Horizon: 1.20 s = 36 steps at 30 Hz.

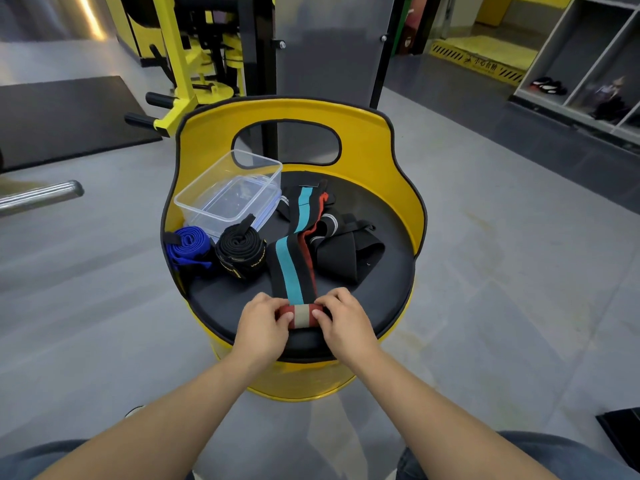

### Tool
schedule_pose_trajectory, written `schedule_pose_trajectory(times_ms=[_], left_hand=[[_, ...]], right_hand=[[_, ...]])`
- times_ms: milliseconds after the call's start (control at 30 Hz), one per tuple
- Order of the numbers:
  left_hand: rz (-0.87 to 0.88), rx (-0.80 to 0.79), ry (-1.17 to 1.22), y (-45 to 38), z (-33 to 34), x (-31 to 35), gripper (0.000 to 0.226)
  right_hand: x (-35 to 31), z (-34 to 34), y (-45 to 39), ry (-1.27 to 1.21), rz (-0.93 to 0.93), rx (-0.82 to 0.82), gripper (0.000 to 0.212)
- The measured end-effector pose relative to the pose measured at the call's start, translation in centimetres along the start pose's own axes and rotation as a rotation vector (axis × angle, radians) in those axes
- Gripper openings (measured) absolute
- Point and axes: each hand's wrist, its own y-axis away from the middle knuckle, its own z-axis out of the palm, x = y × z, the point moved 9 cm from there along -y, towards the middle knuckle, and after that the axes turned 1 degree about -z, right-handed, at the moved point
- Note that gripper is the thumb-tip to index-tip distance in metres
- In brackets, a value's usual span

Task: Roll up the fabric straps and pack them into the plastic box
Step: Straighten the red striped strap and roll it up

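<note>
My left hand (264, 323) and right hand (341, 320) each pinch an end of the small roll (300, 315) I am starting, thumbs on top to keep the turns tight. The strap (290, 265) runs straight away from my fingers, laid flat so it feeds evenly. Beyond and left sit two finished rolls (239, 251) (blue and black) before the box (230, 192), open and empty. The seat (228, 299) edge lies just under my wrists.

Grey floor all round; yellow gym machine (194, 64) and black mat (65, 116) far ahead-left — grey shelving (585, 57) ahead-right.
</note>
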Motion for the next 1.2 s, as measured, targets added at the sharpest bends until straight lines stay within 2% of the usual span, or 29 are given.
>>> schedule_pose_trajectory(times_ms=[100, 167, 267, 367, 433, 500, 567, 633, 767, 900, 1033, 1200], left_hand=[[-0.161, 0.102, 0.167, -0.4, -0.9, -0.8, 0.014], [-0.193, 0.155, 0.162, -0.4, -0.9, -1.0, 0.007], [-0.226, 0.175, 0.135, -0.8, -1.3, -1.7, 0.016], [-0.088, 0.127, 0.055, -1.4, -1.5, -0.9, 0.025], [-0.001, 0.064, 0.011, -1.3, -1.1, -0.2, 0.032], [-0.004, -0.012, 0.005, -1.1, -0.3, -0.3, 0.040], [-0.065, -0.048, 0.023, -1.0, 0.0, -0.5, 0.047], [-0.163, -0.019, 0.104, -1.2, -0.2, -0.7, 0.042], [-0.401, 0.061, 0.285, -0.9, -0.2, -1.2, 0.040], [-0.537, 0.117, 0.480, 0.1, 0.8, -1.8, 0.046], [-0.538, 0.082, 0.624, 0.4, 1.6, -2.2, 0.046], [-0.402, 0.037, 0.378, 0.1, 0.3, -1.2, 0.041]], right_hand=[[0.1, 0.0, -0.9, 0.010, 0.043, 0.042, 0.025], [0.1, -0.3, -0.9, 0.038, 0.063, 0.084, 0.020], [-0.3, 0.3, 0.0, 0.011, 0.015, 0.078, 0.032], [0.1, 1.4, 0.4, 0.013, -0.009, -0.015, 0.053], [0.3, 1.1, -0.1, 0.033, -0.019, -0.035, 0.052], [0.2, 0.8, -0.9, 0.043, -0.028, -0.056, 0.051], [0.1, 0.8, -1.3, 0.048, -0.015, -0.091, 0.052], [0.1, 0.7, -1.6, -0.003, 0.032, -0.084, 0.052], [-0.3, 0.3, -1.4, -0.238, 0.250, 0.057, 0.046], [-0.1, 1.0, -0.7, -0.352, 0.370, 0.103, 0.043], [0.4, 0.9, 0.6, -0.417, 0.407, 0.118, 0.045], [0.5, 0.3, 0.9, -0.269, 0.342, 0.090, 0.042]])
